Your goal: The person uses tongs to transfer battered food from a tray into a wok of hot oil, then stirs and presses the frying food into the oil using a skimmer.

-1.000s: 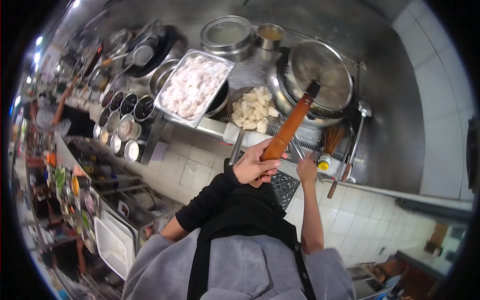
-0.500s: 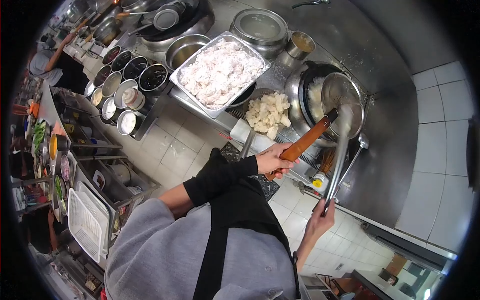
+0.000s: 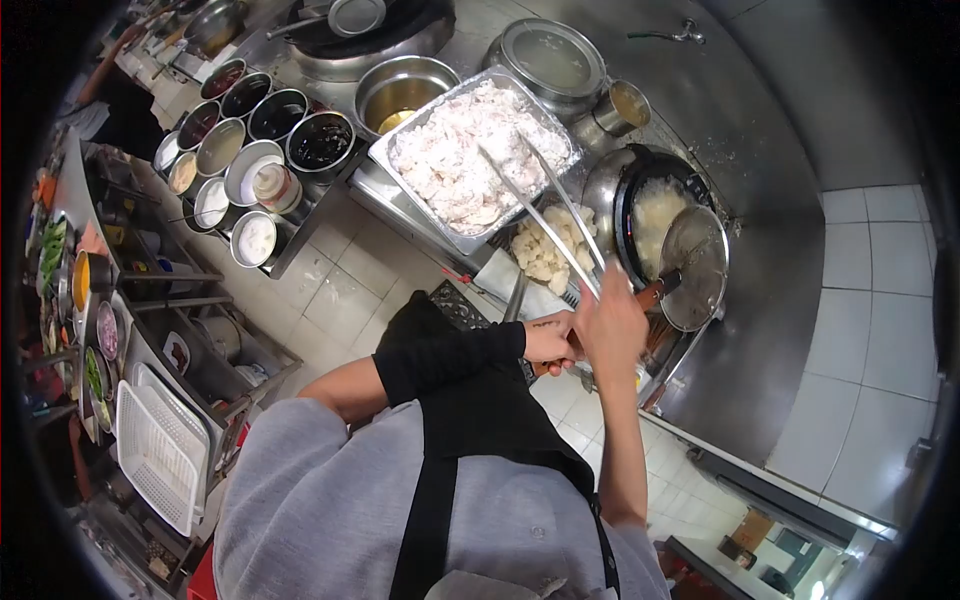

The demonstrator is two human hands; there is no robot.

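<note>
My left hand (image 3: 550, 340) is closed round the wooden handle (image 3: 650, 294) of a strainer. The round mesh strainer (image 3: 697, 265) rests at the near right rim of a wok (image 3: 626, 205), where pale food (image 3: 658, 212) sits in bubbling oil. In my right hand (image 3: 612, 318) are long metal tongs (image 3: 573, 250), their arms spread apart. The tips reach over a metal tray (image 3: 468, 243) heaped with flour-coated pieces (image 3: 445, 150); contact cannot be made out. Under the tongs, pale fried pieces (image 3: 545, 258) lie in a container whose handle points towards me.
Left of the tray are a steel pot (image 3: 385, 85) and several sauce containers (image 3: 320, 140). A lidded pot (image 3: 550, 55) and a small steel cup (image 3: 625, 105) stand behind. White plastic baskets (image 3: 155, 455) sit on the left counter. Another person (image 3: 125, 95) is at the far left.
My right hand has swung the tongs left, from above the strainer to over the tray of floured pieces. The strainer has lowered slightly and tilted. The view has shifted a little.
</note>
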